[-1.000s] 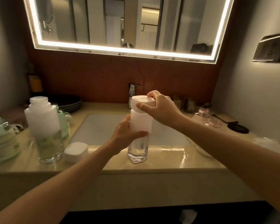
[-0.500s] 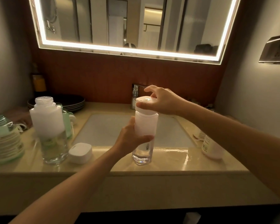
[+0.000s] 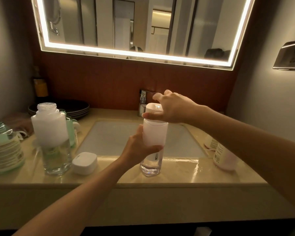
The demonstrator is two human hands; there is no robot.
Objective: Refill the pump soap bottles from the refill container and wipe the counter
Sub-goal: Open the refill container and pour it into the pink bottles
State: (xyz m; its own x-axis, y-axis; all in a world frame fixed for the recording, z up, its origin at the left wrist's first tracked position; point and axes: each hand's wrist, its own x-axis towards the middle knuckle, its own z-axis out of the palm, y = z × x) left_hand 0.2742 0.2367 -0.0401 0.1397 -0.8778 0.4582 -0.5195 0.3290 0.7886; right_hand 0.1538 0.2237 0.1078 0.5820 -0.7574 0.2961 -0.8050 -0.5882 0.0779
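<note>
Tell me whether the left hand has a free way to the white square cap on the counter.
Probably yes: the cap lies just beside the left hand with bare counter between, though that hand must first drop its grip on the bottle.

A white sink basin (image 3: 109, 138) sits under a lit-edged mirror (image 3: 134, 23), with a chrome faucet (image 3: 142, 99) at its back rim. Left of the basin, a stack of dark plates (image 3: 75, 106) stands at the back, a pale green mug (image 3: 71, 132) nearer, and a stack of green-and-white bowls (image 3: 5, 150) farthest left.
</note>
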